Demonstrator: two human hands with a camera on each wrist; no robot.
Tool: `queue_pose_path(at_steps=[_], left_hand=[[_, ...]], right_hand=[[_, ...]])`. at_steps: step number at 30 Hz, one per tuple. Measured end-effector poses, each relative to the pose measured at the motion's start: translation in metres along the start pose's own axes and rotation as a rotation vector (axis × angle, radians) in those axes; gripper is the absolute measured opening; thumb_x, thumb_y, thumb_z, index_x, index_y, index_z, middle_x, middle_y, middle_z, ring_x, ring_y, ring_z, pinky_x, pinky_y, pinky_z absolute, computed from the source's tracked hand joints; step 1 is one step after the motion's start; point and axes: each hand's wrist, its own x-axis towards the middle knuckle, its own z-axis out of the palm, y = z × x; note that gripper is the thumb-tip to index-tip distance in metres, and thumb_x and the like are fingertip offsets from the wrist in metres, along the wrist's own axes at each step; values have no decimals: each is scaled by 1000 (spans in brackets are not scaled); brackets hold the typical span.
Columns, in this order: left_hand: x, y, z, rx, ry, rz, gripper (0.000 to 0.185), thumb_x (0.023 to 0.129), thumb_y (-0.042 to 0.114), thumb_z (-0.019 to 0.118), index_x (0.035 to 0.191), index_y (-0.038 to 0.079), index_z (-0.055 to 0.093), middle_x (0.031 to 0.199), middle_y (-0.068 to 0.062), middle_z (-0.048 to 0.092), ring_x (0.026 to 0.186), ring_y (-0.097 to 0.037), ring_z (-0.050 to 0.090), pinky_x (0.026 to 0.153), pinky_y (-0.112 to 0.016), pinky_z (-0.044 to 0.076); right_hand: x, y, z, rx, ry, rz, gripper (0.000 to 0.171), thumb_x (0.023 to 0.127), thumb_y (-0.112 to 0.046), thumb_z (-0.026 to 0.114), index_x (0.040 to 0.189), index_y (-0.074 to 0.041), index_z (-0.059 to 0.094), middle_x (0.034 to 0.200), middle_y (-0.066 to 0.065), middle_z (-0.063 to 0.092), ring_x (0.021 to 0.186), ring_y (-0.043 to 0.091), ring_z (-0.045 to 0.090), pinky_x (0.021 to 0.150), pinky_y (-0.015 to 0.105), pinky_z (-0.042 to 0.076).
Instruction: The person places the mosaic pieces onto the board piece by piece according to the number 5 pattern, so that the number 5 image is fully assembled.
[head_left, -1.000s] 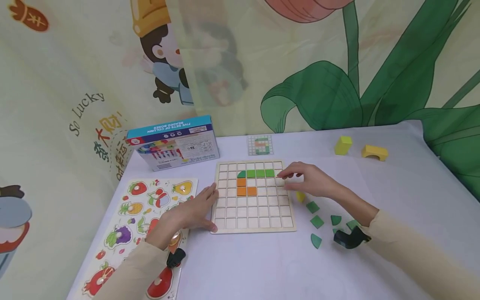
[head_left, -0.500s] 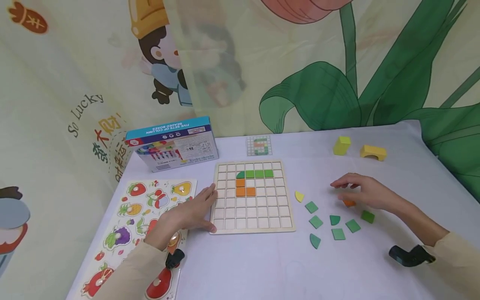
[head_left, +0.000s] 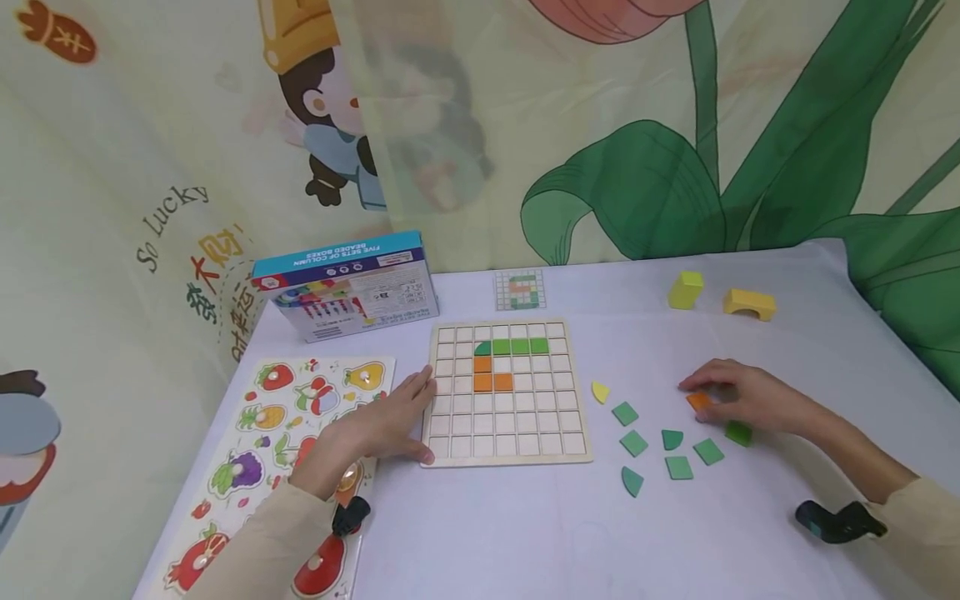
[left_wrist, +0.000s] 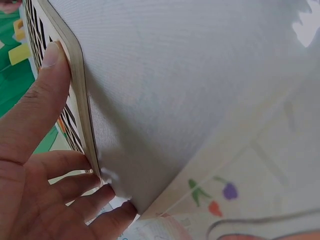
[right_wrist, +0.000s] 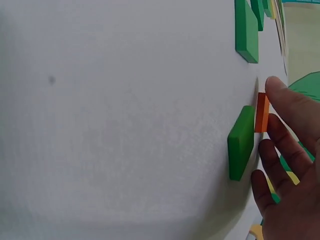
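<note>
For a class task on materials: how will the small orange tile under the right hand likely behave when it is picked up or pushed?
The orange tile looks like a flat, thin, stiff square, so it should slide across the tablecloth and not roll or tip. It is probably light for its size. Its low edges, seen in the right wrist view beside the fingertips of the right hand, may make lifting fiddly.

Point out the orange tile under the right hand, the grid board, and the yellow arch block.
orange tile (head_left: pixel 697 401), head view, its top face beside the fingertips.
grid board (head_left: pixel 504 460), head view, bare near rim.
yellow arch block (head_left: pixel 748 302), head view, its top face.
</note>
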Motion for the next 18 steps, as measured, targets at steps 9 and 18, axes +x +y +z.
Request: queue_pose_path(at_steps=[9, 18], left_hand=[[1, -1, 0, 3, 1, 3, 102, 78, 35, 80, 154, 5, 19, 165, -10, 0, 152, -30, 7, 120, -48, 24], [1, 1, 1, -3, 1, 0, 101, 78, 34, 80, 154, 5, 20, 165, -9, 1, 152, -30, 7, 120, -48, 24]], right_hand=[[0, 0, 2, -23, 47, 19, 27, 80, -17, 78, 107, -17, 73, 110, 2, 66, 105, 25, 57, 81, 11, 47], [27, -34, 9, 19, 94, -14, 31, 79, -24, 80, 108, -18, 73, 107, -1, 67, 104, 20, 59, 90, 30, 53]])
